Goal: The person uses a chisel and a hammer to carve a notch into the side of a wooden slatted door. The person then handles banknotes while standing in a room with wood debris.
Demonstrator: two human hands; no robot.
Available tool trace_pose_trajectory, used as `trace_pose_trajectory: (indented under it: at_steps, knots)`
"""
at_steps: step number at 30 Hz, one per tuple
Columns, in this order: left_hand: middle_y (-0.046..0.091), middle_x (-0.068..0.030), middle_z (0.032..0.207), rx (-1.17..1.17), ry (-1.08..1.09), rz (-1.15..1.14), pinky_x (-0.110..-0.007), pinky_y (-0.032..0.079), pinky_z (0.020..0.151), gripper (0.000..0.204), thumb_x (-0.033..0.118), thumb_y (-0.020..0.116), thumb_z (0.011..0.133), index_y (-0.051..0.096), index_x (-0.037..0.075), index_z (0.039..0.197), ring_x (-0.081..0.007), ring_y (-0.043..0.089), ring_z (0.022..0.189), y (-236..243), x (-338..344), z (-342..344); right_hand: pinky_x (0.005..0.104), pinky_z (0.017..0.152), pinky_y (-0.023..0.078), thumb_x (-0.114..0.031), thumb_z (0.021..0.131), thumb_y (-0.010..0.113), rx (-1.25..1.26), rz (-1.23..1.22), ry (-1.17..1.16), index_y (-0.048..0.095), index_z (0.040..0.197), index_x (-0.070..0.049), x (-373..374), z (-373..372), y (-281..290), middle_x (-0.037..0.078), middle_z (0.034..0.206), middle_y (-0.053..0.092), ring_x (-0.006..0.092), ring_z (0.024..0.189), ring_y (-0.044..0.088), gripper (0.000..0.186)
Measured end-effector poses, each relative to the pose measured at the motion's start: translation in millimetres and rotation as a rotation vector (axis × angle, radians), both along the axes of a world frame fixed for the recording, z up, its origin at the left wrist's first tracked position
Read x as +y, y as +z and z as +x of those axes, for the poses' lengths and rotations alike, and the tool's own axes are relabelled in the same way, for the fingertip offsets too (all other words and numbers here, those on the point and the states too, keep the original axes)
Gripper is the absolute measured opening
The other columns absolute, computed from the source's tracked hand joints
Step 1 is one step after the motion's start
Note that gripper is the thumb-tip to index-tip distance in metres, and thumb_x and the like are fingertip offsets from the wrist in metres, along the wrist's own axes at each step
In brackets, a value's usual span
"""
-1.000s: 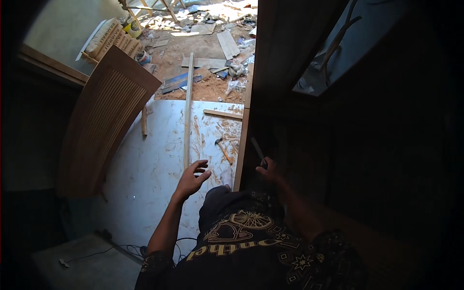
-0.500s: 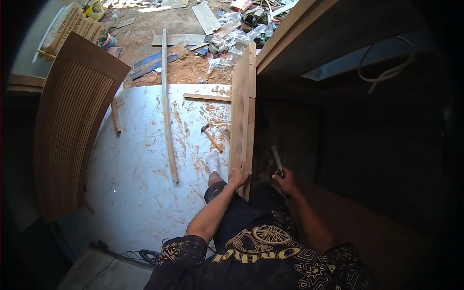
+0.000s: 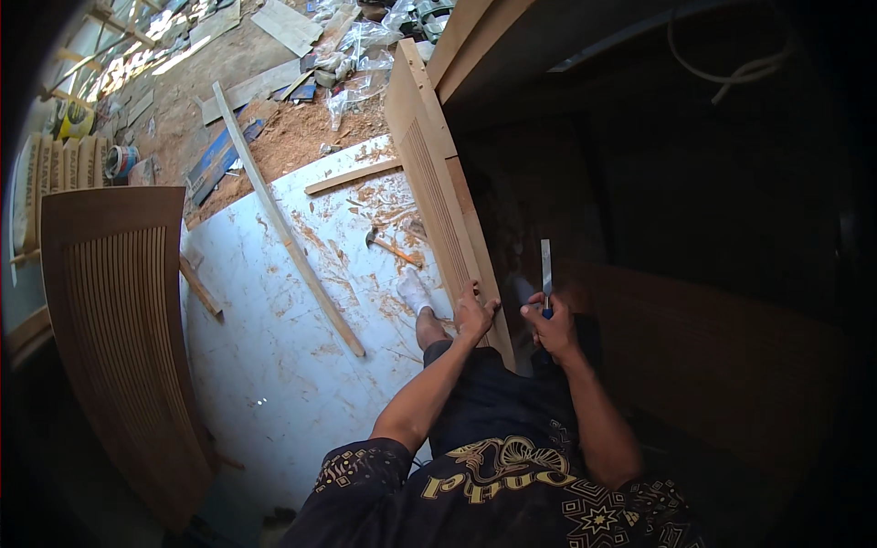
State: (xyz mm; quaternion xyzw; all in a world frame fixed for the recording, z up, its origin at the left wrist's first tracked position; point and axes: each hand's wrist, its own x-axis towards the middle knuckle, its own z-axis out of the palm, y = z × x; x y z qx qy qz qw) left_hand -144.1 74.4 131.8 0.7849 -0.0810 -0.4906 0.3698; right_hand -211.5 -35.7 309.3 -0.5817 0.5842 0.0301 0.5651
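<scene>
A pale wooden door (image 3: pixel 420 164), with grooved lines along its face, stands on edge beside my legs. My left hand (image 3: pixel 473 315) grips its top edge near the end closest to my body. Just right of the door, my right hand (image 3: pixel 555 327) is closed around the blue handle of a chisel (image 3: pixel 546 263), its metal blade pointing up and away from me. A hammer (image 3: pixel 393 247) with an orange-brown handle lies on the white marbled floor (image 3: pixel 247 338) left of the door, near my foot (image 3: pixel 416 292).
A dark slatted wooden panel (image 3: pixel 110 320) stands at the left. A long batten (image 3: pixel 283 219) and short wood pieces (image 3: pixel 352 175) lie on the floor. Beyond are dirt with scattered boards, plastic debris, stacked sacks (image 3: pixel 64 155) and buckets (image 3: pixel 119 163). A dark doorway with a hanging cable is at the right.
My left hand has gone from open in midair to gripping the door. The chisel in my right hand has shifted to a more vertical angle. The camera view has turned and shifted.
</scene>
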Motion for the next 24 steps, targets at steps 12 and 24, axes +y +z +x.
trace_pose_trajectory:
  at_steps: [12, 24]
  knots:
    - [0.07, -0.0257, 0.109, -0.221, -0.502, 0.105, -0.048, 0.053, 0.091, 0.074, 0.045, 0.081, 0.078, 0.052, 0.0, 0.128, -0.0413, 0.068, 0.105, 28.2, -20.0, 38.0, 0.0239, 0.042, 0.039, -0.021, 0.092, 0.071, -0.087, 0.028, -0.278, 0.047, 0.098, -0.008, 36.3, -4.4, -37.6, 0.0, 0.063, 0.048, 0.0071, 0.047, 0.047, 0.028]
    - [0.071, -0.0209, 0.093, -0.585, -1.299, -0.242, -0.053, 0.053, 0.073, 0.045, 0.029, 0.073, 0.084, 0.056, 0.005, 0.118, -0.0447, 0.068, 0.086, 19.1, -16.3, 65.3, 0.0462, 0.078, 0.051, -0.031, 0.087, 0.073, 0.134, -0.402, -0.397, 0.057, 0.103, 0.0, 85.4, -96.2, -7.1, 0.022, 0.094, 0.064, 0.0402, 0.09, 0.065, 0.038]
